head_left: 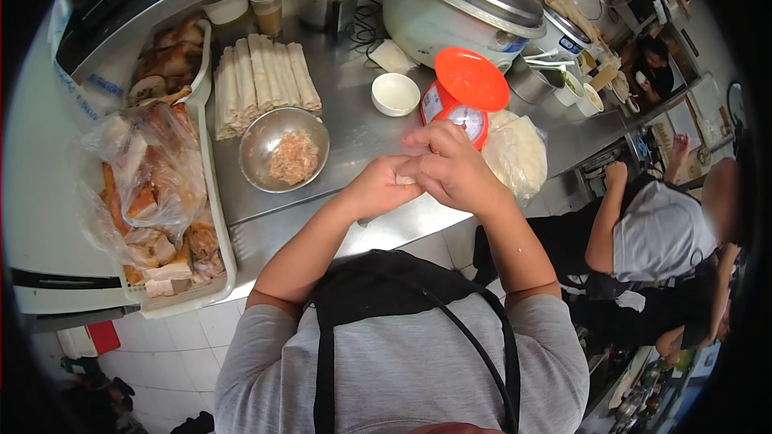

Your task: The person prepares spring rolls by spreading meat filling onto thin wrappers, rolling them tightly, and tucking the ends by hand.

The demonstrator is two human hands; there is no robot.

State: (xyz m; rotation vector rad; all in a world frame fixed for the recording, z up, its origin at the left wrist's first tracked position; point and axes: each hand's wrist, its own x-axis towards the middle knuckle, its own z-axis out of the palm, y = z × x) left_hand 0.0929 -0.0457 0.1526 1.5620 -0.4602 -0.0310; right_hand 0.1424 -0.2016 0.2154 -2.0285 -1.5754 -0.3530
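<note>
My left hand [379, 185] and my right hand [452, 165] meet over the front edge of the steel counter. Bent fingers of the right hand press against the left, covering most of its fingers. A small pale bit with an orange speck shows between them; its kind is unclear. To their left, a steel bowl [293, 157] holds a pinkish, orange-flecked minced filling. Behind the bowl lies a stack of pale rolled wrappers [261, 72]. Just beyond my right hand stands an orange kitchen scale [470, 80]. Beside it is a plastic bag of round, pale wrapper sheets [516, 157].
A white bowl [395, 95] sits left of the scale. At left, a white tub [219, 249] holds cooked meat under clear plastic. A large rice cooker [458, 12] stands at the back. Several small containers line the right side. A person in a grey shirt [659, 229] works at right.
</note>
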